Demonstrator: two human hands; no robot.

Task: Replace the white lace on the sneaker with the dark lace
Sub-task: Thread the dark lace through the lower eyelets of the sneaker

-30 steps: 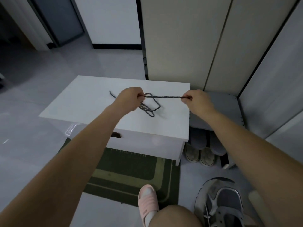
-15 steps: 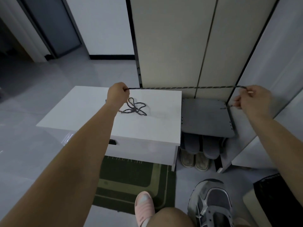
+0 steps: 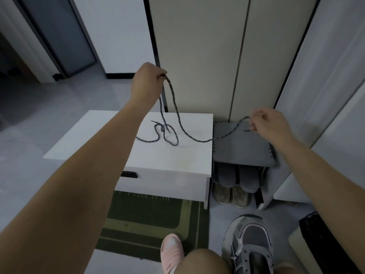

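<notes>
My left hand point(image 3: 147, 83) is raised high above the white bench point(image 3: 110, 143) and pinches the dark speckled lace point(image 3: 178, 119) near its middle. From there the lace hangs down in two strands; one ends in loose loops on the bench top. The other strand sags across the bench edge and rises to my right hand point(image 3: 268, 125), which pinches it close to its end over a grey shoe rack point(image 3: 243, 153). The grey sneaker point(image 3: 249, 244) stands on the floor at the bottom right, its eyelets showing no lace.
Two pairs of slippers point(image 3: 235, 180) sit under the grey rack. A green mat point(image 3: 150, 218) lies before the bench. A foot in a pink slipper point(image 3: 171, 252) is beside the sneaker. Tall cabinet doors point(image 3: 197, 56) stand behind the bench, and a dark object point(image 3: 316, 234) lies at right.
My left hand rose well above the bench, lifting the lace. My right hand came back left and down, so the taut stretch went slack and now sags.
</notes>
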